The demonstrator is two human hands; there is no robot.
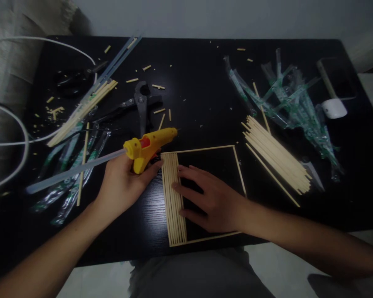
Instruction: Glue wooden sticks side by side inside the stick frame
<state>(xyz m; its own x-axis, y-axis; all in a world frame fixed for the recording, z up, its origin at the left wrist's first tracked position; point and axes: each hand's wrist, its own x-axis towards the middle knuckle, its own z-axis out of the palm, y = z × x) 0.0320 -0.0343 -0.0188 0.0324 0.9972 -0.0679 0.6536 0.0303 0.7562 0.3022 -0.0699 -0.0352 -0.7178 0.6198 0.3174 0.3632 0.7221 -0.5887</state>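
Note:
My left hand (120, 178) is wrapped round a yellow hot glue gun (149, 145), with a long translucent glue stick (77, 169) poking out of its rear. The nozzle points right, above the far left corner of a thin wooden frame (205, 148). Several sticks lie side by side along the frame's left side, forming a strip (174, 207). My right hand (211, 198) lies flat over the frame's inside, fingers spread, fingertips touching the strip's right edge. Part of the frame's right side and near side is hidden under that hand and forearm.
Right of the frame sits a bundle of wooden sticks (276, 157), with crumpled plastic wrappers (285, 95), a phone (338, 78) and a white case (334, 108) beyond. Pliers (141, 103), scissors (73, 80), more sticks (84, 111), offcuts and a white cable (25, 136) occupy the left.

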